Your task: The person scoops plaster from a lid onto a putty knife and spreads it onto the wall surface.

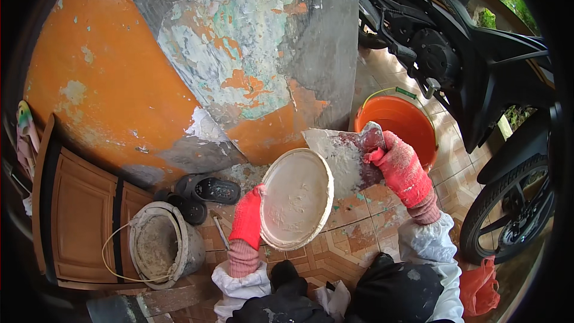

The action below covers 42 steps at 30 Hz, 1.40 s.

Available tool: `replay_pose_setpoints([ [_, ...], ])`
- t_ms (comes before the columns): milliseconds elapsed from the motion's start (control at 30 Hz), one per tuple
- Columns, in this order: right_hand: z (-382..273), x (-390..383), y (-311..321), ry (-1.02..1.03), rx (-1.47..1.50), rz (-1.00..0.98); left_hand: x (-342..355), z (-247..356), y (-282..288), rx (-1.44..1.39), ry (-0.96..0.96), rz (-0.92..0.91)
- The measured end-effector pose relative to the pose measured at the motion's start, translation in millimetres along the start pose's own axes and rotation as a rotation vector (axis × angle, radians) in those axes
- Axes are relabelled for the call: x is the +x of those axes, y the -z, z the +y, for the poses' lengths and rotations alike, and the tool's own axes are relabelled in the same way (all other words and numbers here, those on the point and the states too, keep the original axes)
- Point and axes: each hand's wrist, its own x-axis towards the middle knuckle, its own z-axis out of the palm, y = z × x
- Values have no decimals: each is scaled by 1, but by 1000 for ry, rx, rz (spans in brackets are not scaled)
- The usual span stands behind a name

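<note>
My left hand [247, 218], in a red knit glove, grips the edge of a round shallow pan [297, 198]. The pan is tilted, with pale wet plaster coating its inside and rim. In my right hand [405, 170], also red-gloved, is a wide scraper [341, 157] with plaster smeared over its broad blade. The blade extends left from the hand, just beyond the pan's right rim. Ahead rises a wall [239, 54] with peeling orange paint, white and greenish patches and grey areas.
An orange bucket [397, 125] stands beyond my right hand, near a black motorcycle [439, 54]. On the left are a plaster-crusted bucket [156, 245], dark sandals [216, 190] and a brown wooden panel [84, 215]. A red plastic bag [480, 287] lies at lower right on the tiled floor.
</note>
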Motion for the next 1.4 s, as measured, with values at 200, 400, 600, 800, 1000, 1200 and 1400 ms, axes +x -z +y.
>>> replay_pose_setpoints([
  [200, -4, -3, 9, 265, 52, -185, -7, 14, -4, 80, -75, -7],
  [400, 6, -12, -5, 417, -38, -176, -10, 19, -7, 136, -150, 41],
  [600, 21, -34, -1, 344, 48, -90, 7, 7, 7, 85, -147, 120],
  [800, 28, -56, -21, 220, 124, -50, 18, 0, 15, -50, -168, 195],
  [1000, 27, -66, -25, -110, 207, 3, 26, -5, 12, -146, -159, 231],
  [1200, 39, -36, -20, -91, 73, 130, 17, 3, 1, -118, -158, 192],
  [1400, 30, -42, -26, 82, -4, 124, 14, 7, 3, 9, -229, 221],
])
